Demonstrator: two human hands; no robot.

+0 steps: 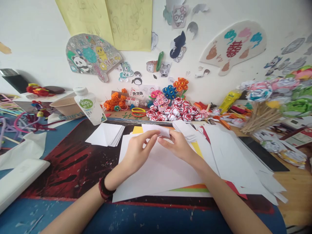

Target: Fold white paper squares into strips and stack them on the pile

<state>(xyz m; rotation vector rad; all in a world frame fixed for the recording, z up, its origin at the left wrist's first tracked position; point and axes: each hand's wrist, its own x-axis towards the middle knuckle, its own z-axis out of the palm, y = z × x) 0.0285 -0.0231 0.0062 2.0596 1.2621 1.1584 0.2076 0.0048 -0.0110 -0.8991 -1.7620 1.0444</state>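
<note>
Two hands meet over a table point(136, 219), pinching a small piece of white paper point(164, 131) between them, above the far part of a large white sheet point(156, 175). The left hand point(137, 148), a dark band point(105, 188) at its wrist, closes thumb and fingertips on the paper's left part; the right hand point(179, 144) grips the right end, its fingers partly hidden behind. The piece lies directly between the two, just beyond the thumbs, its long axis running left to right with the right end dipping slightly, and neither hand clearly nearer. Plain and unmarked on the side in view, the paper looks narrow and gently bent; whether it is creased or merely curled cannot be told. A stack of white paper squares point(103, 135) sits to the left on a dark mat point(68, 159), while red-and-white flowers point(175, 112) cluster beyond, near the wall point(170, 73).
</note>
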